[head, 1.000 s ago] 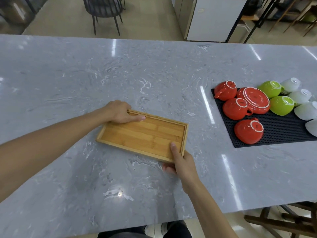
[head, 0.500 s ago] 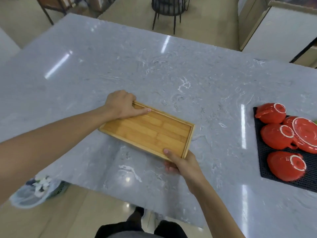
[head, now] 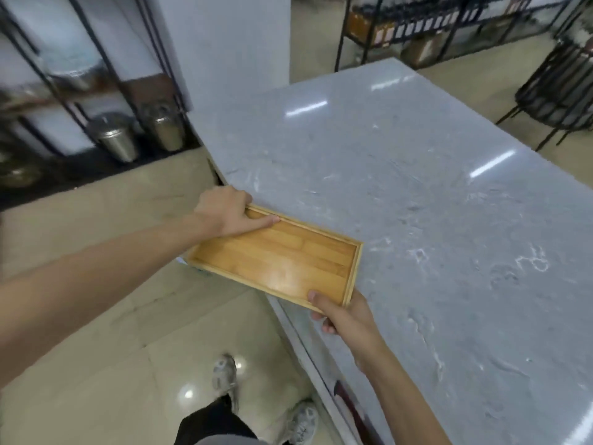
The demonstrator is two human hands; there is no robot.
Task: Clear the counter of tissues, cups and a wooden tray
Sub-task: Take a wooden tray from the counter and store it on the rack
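An empty wooden tray [head: 282,261] is held in the air, half over the left edge of the grey marble counter [head: 433,220] and half over the floor. My left hand [head: 226,213] grips its far left corner, thumb laid along the rim. At the near right corner my right hand [head: 345,316] grips the tray with the thumb inside. No tissues or cups show in this view.
A black metal rack [head: 96,91] with steel canisters [head: 117,141] stands to the left on the tiled floor. A black wire chair [head: 558,94] stands at the far right. My shoes [head: 224,377] are below by the counter's edge.
The tray has been lifted and carried left, from the counter's middle to past its left edge. The view has swung left, so the mat with the cups has left the frame.
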